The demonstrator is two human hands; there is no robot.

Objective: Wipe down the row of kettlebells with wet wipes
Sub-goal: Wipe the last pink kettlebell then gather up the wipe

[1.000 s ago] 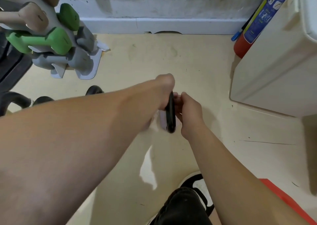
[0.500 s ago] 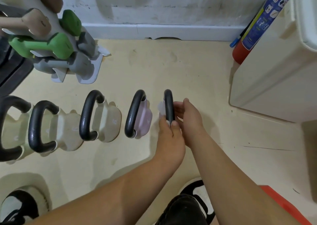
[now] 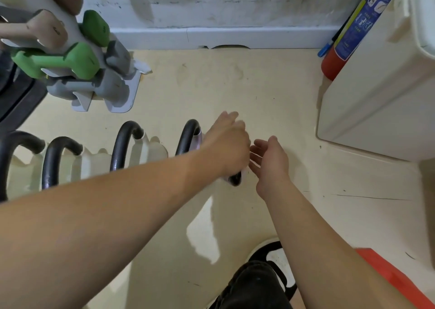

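A row of kettlebells with black handles stands on the floor, among them a cream kettlebell (image 3: 150,151) and a lilac kettlebell (image 3: 188,134). My left hand (image 3: 226,144) lies over the handle of the rightmost kettlebell (image 3: 235,179). Only the near end of that handle shows below the hand. The fingertips point away from me, and the grip underneath is hidden. My right hand (image 3: 268,160) hovers just right of that kettlebell with relaxed fingers, holding nothing. No wet wipe shows.
A rack of green, grey and tan dumbbells (image 3: 77,61) stands at the back left. A white cabinet (image 3: 376,111) and a red extinguisher (image 3: 334,61) fill the right. My shoe (image 3: 270,257) and a red mat (image 3: 400,280) lie near me.
My left arm swung across again and the hand now covers the rightmost handle from the left. My right hand let go of the kettlebell and drew slightly right, fingers relaxed.
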